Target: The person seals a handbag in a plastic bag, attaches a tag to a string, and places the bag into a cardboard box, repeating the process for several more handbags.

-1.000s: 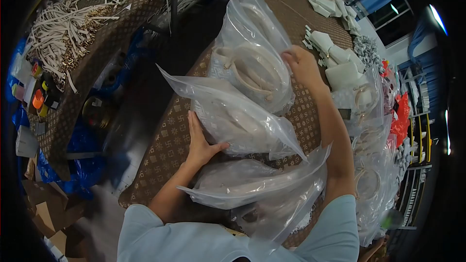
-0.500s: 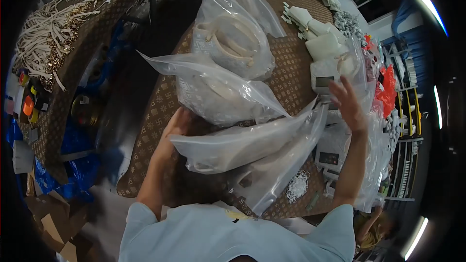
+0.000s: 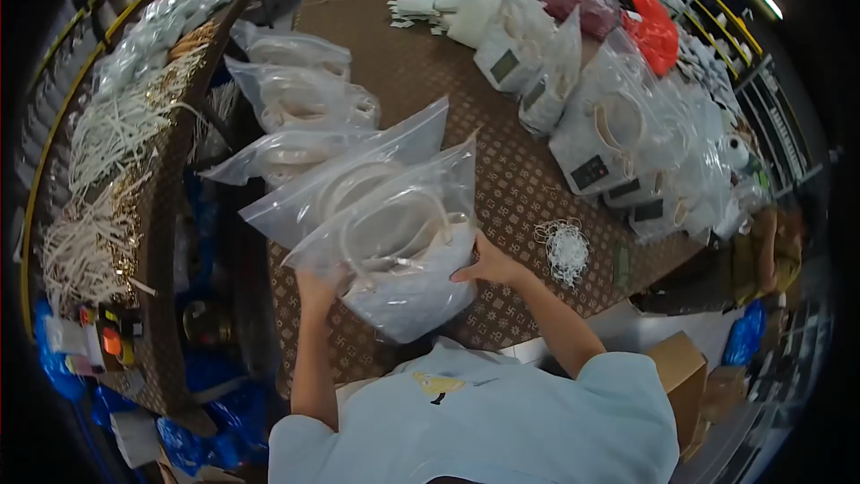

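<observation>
Front bag (image 3: 412, 291) is a bit below frame centre, low over the table (image 3: 511, 170) – can't tell if its base touches. We have it between both hands, one per side.

Right hand (image 3: 491, 264) is closed on its right side, thumb on the near face. Left hand (image 3: 318, 285) is at its left side, fingers partly behind the plastic – can't tell if they grip or only press. Neither hand is clearly nearer; the bag sits between them.

Orientation: the bag's open-looking top edge runs on a diagonal, centre left rising to upper right. Pale strap (image 3: 348, 246) arches up the frame inside; the bulky body points down, toward our shirt (image 3: 537, 403). So both hands are low, beside the body, with the loose plastic above them.

Second bag (image 3: 313, 193) lies just behind, overlapped by the front one, its edge on nearly the same slant. More bags (image 3: 300, 94) run toward upper left. Cord bundle (image 3: 566, 253) is right of our right hand, apart from it; another bag group (image 3: 582, 130) sits upper right.
</observation>
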Motion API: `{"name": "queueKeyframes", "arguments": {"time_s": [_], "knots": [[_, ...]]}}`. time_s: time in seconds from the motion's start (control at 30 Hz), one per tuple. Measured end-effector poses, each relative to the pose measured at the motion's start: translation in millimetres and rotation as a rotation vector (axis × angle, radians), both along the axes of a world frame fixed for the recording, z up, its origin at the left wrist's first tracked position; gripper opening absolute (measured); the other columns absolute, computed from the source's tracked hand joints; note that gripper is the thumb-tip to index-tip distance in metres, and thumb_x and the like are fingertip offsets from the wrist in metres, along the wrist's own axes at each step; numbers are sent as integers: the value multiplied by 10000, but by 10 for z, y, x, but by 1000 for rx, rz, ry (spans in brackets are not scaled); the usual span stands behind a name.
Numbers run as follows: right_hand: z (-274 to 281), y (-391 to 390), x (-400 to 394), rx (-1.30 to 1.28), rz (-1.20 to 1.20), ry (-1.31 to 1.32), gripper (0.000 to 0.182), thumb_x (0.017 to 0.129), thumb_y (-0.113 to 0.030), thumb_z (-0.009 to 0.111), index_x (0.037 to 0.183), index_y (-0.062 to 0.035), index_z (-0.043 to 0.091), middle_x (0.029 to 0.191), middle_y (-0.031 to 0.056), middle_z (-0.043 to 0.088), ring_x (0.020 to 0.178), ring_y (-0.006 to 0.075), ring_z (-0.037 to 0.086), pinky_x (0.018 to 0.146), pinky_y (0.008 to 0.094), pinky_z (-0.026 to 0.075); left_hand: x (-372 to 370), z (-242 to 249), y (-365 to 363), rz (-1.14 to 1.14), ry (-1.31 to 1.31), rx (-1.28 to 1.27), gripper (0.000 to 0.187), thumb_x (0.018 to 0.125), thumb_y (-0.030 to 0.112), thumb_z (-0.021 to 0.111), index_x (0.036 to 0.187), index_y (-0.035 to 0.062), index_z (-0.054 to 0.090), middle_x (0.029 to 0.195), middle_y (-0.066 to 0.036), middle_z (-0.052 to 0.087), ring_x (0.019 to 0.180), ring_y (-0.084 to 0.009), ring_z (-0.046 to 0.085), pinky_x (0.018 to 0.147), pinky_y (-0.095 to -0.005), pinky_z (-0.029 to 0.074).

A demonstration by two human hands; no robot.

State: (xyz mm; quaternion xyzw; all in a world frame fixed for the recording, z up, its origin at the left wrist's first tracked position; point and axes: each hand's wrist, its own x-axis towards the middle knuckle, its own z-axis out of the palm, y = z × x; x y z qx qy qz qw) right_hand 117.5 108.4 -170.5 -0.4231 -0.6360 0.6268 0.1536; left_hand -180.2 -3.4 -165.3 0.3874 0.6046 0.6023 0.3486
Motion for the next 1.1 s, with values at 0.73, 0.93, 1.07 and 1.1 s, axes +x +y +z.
{"name": "queueKeyframes", "arguments": {"time_s": [0.73, 0.93, 1.07, 1.1], "knots": [[44, -616, 305, 243, -220, 319, 702, 648, -67, 774, 1252, -27, 418, 1163, 98, 527, 1085, 186, 502, 953, 332, 403, -1010, 98, -209, 138, 257, 74, 593, 844, 198, 639, 1324, 1, 351, 1251, -135, 474, 1077, -209, 499, 899, -312, 408], [-279, -769, 681, 224, -369, 319, 625, 629, -65, 779, 1191, -65, 507, 1115, 60, 582, 1042, 187, 535, 929, 333, 419, -212, 429, -669, 706, 656, 235, 816, 842, 375, 610, 1419, 14, 159, 1447, -210, 196, 1301, -312, 302, 1033, -450, 303], [-96, -786, 966, 203, -348, 170, 597, 630, -81, 784, 1169, -53, 527, 1091, 62, 597, 1020, 183, 551, 905, 325, 436, 1259, 1273, -625, -145, 792, 199, 998, 650, 293, 797, 1399, 3, 203, 1433, -192, 238, 1275, -395, 313, 1026, -465, 301], [-91, -768, 1001, 202, -356, 190, 590, 631, -85, 785, 1162, -47, 531, 1090, 64, 598, 1019, 183, 552, 898, 323, 440, 1408, 1256, -503, -126, 793, 193, 998, 650, 293, 797, 1399, 3, 203, 1433, -192, 238, 1275, -395, 313, 1026, -465, 301]]}}
